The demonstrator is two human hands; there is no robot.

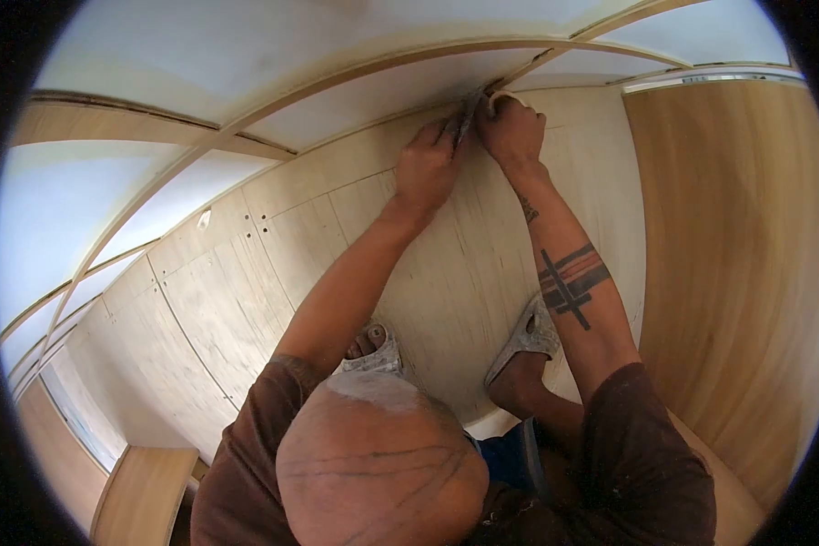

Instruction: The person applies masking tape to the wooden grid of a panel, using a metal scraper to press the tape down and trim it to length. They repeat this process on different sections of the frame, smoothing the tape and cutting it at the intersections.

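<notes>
My left hand (pixel 428 164) is closed at the foot of the white panelled wall, its fingers against a thin, dark grey, crumpled-looking piece (pixel 469 116). Just to its right, my right hand (pixel 511 132) is curled with the fingertips hidden, close to the same grey piece. A pale curved thing (pixel 510 95) shows at the far side of the right hand's fingers; what it is cannot be made out. Both hands are over the far edge of the pale plywood floor (pixel 446 255), beside the wooden strip along the wall.
White wall panels (pixel 373 114) with wooden battens (pixel 396 60) curve across the top and left. A brown wooden panel (pixel 728 273) stands at the right, a wooden box-like piece (pixel 146 496) at the lower left. Two feet in speckled sandals (pixel 528 337) rest on the floor.
</notes>
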